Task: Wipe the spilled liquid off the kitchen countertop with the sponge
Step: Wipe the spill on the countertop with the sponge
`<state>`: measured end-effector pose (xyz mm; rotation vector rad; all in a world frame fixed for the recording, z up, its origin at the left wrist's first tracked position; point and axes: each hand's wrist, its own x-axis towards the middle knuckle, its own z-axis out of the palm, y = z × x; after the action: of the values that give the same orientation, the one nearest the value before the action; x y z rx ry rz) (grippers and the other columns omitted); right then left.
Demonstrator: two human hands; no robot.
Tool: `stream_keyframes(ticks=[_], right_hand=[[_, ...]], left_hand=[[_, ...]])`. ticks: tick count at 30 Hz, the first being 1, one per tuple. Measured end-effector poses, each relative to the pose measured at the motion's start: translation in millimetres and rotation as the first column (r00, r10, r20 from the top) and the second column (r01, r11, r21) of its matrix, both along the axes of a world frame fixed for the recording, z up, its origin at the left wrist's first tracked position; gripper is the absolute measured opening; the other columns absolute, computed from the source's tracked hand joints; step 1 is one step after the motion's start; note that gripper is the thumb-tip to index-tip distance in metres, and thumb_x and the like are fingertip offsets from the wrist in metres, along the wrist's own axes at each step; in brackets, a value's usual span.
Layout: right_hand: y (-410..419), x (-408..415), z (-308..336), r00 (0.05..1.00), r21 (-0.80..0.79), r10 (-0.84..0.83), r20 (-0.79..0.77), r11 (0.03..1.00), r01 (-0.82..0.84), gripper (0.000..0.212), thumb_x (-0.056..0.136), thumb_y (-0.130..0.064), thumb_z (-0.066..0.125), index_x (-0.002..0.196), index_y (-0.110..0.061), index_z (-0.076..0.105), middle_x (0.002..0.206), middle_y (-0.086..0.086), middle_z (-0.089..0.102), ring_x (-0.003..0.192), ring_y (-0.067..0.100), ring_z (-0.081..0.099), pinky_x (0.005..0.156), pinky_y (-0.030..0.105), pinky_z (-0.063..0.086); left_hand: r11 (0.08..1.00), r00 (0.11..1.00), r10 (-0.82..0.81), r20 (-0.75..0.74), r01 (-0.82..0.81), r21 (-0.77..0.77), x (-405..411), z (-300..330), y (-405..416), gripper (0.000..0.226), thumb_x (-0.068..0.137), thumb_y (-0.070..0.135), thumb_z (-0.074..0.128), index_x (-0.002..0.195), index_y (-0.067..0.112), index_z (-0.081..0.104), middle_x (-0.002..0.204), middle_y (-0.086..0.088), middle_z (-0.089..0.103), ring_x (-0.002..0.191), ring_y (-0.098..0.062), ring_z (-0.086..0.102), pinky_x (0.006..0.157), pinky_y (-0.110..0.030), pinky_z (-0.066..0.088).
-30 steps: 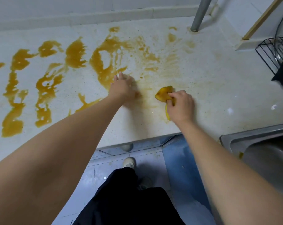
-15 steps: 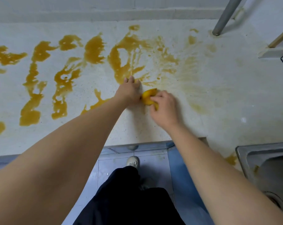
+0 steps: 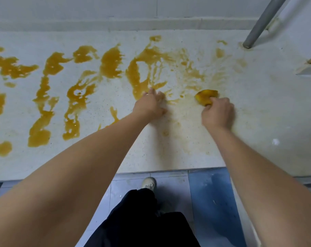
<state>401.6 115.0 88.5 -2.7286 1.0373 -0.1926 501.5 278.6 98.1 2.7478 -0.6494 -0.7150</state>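
Note:
Thick amber spilled liquid [image 3: 74, 97] lies in streaks and puddles across the left and middle of the pale speckled countertop [image 3: 268, 113]. My right hand [image 3: 218, 113] grips a yellow, soaked sponge [image 3: 205, 96] and presses it on the counter at the right edge of the smeared area. My left hand [image 3: 150, 105] rests flat on the counter with fingers spread, its fingertips at the edge of a puddle. Thin smeared traces [image 3: 195, 72] remain between and beyond the hands.
A grey metal pole [image 3: 258, 27] stands at the back right of the counter. A wooden strip [image 3: 309, 63] pokes in at the right edge. The counter's front edge [image 3: 169, 171] runs below my arms, with tiled floor and my shoe [image 3: 149, 182] beneath.
My right hand has slid the sponge to the right, away from my left hand. The left hand stays planted. The view has shifted so the sink is out of frame.

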Motion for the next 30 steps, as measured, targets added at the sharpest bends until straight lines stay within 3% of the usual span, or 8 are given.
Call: stream_keyframes(ticks=[2, 6, 11, 15, 20, 24, 29, 30], right_hand=[[5.2, 9.8, -0.4, 1.000, 0.019, -0.003, -0.027, 1.000, 0.004, 0.025, 0.085, -0.016, 0.048, 0.104, -0.007, 0.062, 0.119, 0.019, 0.051, 0.108, 0.037, 0.046, 0.094, 0.042, 0.039], [27.2, 18.3, -10.2, 0.928, 0.040, 0.372, 0.015, 0.927, -0.373, 0.039, 0.085, -0.015, 0.049, 0.123, -0.015, 0.057, 0.127, 0.010, 0.050, 0.112, 0.032, 0.044, 0.096, 0.037, 0.034], [-19.8, 41.4, -3.7, 0.999, 0.057, -0.041, 0.000, 0.998, 0.041, 0.032, 0.086, -0.011, 0.046, 0.116, -0.012, 0.059, 0.125, 0.016, 0.049, 0.114, 0.035, 0.042, 0.099, 0.041, 0.033], [3.2, 52.5, -13.2, 0.960, 0.004, 0.280, -0.023, 0.960, -0.280, 0.040, 0.088, -0.017, 0.046, 0.127, -0.019, 0.053, 0.131, 0.007, 0.045, 0.117, 0.029, 0.040, 0.101, 0.038, 0.029], [-26.3, 71.7, -2.2, 1.000, 0.052, -0.015, 0.010, 0.999, 0.014, 0.032, 0.088, -0.016, 0.047, 0.119, -0.014, 0.058, 0.126, 0.013, 0.050, 0.116, 0.032, 0.043, 0.101, 0.040, 0.032], [19.5, 75.0, -9.2, 0.919, 0.058, 0.394, 0.004, 0.917, -0.394, 0.039, 0.088, -0.018, 0.047, 0.126, -0.019, 0.054, 0.130, 0.006, 0.046, 0.116, 0.027, 0.041, 0.098, 0.034, 0.030], [-28.9, 77.4, -5.0, 0.997, 0.046, -0.062, 0.040, 0.997, 0.060, 0.026, 0.087, -0.015, 0.049, 0.111, -0.012, 0.060, 0.123, 0.012, 0.049, 0.113, 0.031, 0.043, 0.100, 0.039, 0.036], [-24.8, 78.9, -5.5, 0.998, 0.054, -0.049, 0.034, 0.997, 0.047, 0.026, 0.087, -0.015, 0.049, 0.110, -0.011, 0.060, 0.124, 0.013, 0.048, 0.114, 0.031, 0.043, 0.101, 0.039, 0.036]], left_hand=[[1.000, 1.000, 0.025, 0.005, -0.025, -0.013, 13.1, 2.5, -7.7, 0.067, 0.094, 0.034, 0.054, 0.150, 0.023, 0.019, 0.160, -0.006, -0.002, 0.146, -0.029, 0.003, 0.113, -0.045, 0.027], [1.000, 0.998, 0.006, 0.061, -0.007, 0.017, 40.2, 5.4, -27.8, 0.067, 0.095, 0.021, 0.049, 0.151, 0.021, 0.013, 0.159, -0.008, -0.003, 0.146, -0.030, -0.002, 0.116, -0.039, 0.017], [0.999, 0.999, 0.007, 0.037, -0.008, 0.041, 69.6, 1.7, -38.6, 0.073, 0.092, 0.037, 0.053, 0.152, 0.025, 0.013, 0.159, -0.007, -0.007, 0.146, -0.031, -0.007, 0.118, -0.045, 0.010], [0.997, 1.000, 0.016, 0.006, -0.017, 0.070, 79.9, -1.4, -44.3, 0.088, 0.083, 0.057, 0.059, 0.151, 0.027, 0.012, 0.159, -0.008, -0.009, 0.145, -0.032, -0.009, 0.117, -0.048, 0.004], [0.998, 1.000, 0.002, -0.001, -0.002, 0.062, 84.6, -3.0, -42.2, 0.092, 0.080, 0.059, 0.061, 0.151, 0.029, 0.011, 0.159, -0.008, -0.011, 0.145, -0.031, -0.011, 0.118, -0.047, 0.003], [0.998, 1.000, 0.008, -0.004, -0.007, 0.070, 83.9, -1.9, -43.8, 0.090, 0.082, 0.055, 0.062, 0.151, 0.029, 0.011, 0.159, -0.008, -0.011, 0.145, -0.031, -0.010, 0.118, -0.047, 0.005], [0.998, 1.000, -0.001, -0.012, 0.001, 0.056, 83.1, -1.9, -42.4, 0.092, 0.081, 0.058, 0.061, 0.152, 0.029, 0.011, 0.159, -0.007, -0.011, 0.145, -0.031, -0.012, 0.118, -0.047, 0.002], [0.999, 1.000, 0.005, -0.013, -0.005, 0.052, 83.4, -1.8, -42.5, 0.092, 0.081, 0.058, 0.062, 0.151, 0.029, 0.011, 0.159, -0.007, -0.011, 0.145, -0.030, -0.012, 0.118, -0.047, 0.001]])
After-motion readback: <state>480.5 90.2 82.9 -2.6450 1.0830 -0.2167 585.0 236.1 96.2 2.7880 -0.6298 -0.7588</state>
